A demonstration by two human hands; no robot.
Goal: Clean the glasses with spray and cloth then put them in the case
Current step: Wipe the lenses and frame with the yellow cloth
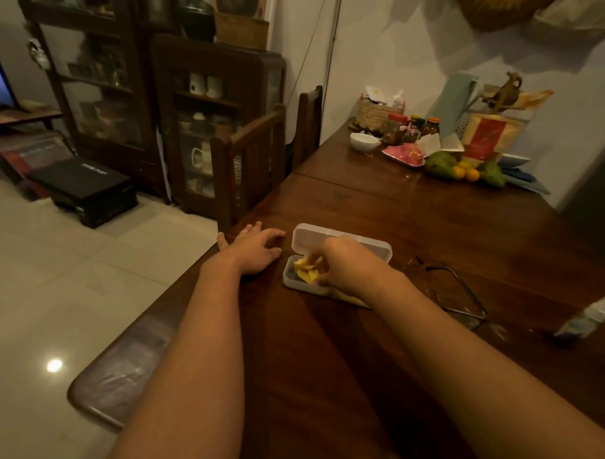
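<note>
Where the clear plastic case lies open near the left edge of the desk, we find the yellow cloth bunched in its shallow base, the lid tipped back behind it. Our right hand reaches in from the lower right, forearm stretched across the desk and wrist bent down over the case. Its fingers are curled in and pinch the top of the cloth. The hand covers much of the base, so we cannot tell what else lies in it.

Our left hand rests palm down on the desk just beside the case's left end, arm held straight out. Its fingers are spread and relaxed against the wood and hold nothing. Whether they touch the case we cannot tell.

The glasses, dark and thin-framed, lie on the desk to the right of the case, apart from it. Farther right, at the edge of our view, the spray bottle lies tilted on the desk, blurred, its white cap toward the upper right.

At the desk's far end, by the wall, are a woven basket, jars, a white bowl, a pink plate and green and orange fruit. A wooden chair stands at the desk's left side, with dark glass-fronted cabinets beyond.
</note>
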